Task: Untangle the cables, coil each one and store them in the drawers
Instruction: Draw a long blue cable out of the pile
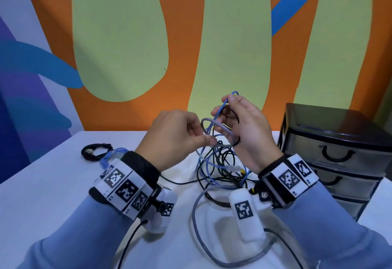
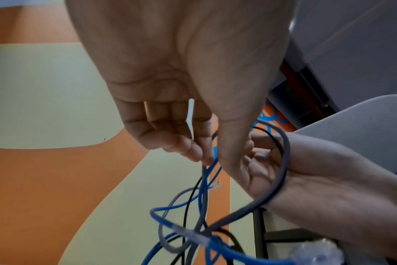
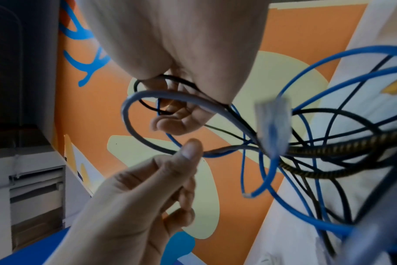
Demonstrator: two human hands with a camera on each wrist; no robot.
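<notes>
We hold the tangle of cables (image 1: 220, 162) raised above the white table (image 1: 53, 184), its lower loops trailing onto the cloth between our wrists. Our left hand (image 1: 178, 133) pinches a strand of the grey cable (image 1: 212, 121) between thumb and fingertips, while our right hand (image 1: 244, 128) curls round blue, grey and black loops. The black drawer unit (image 1: 339, 150) stands at the right, drawers closed; a coiled black cable (image 1: 95, 152) lies far left.
</notes>
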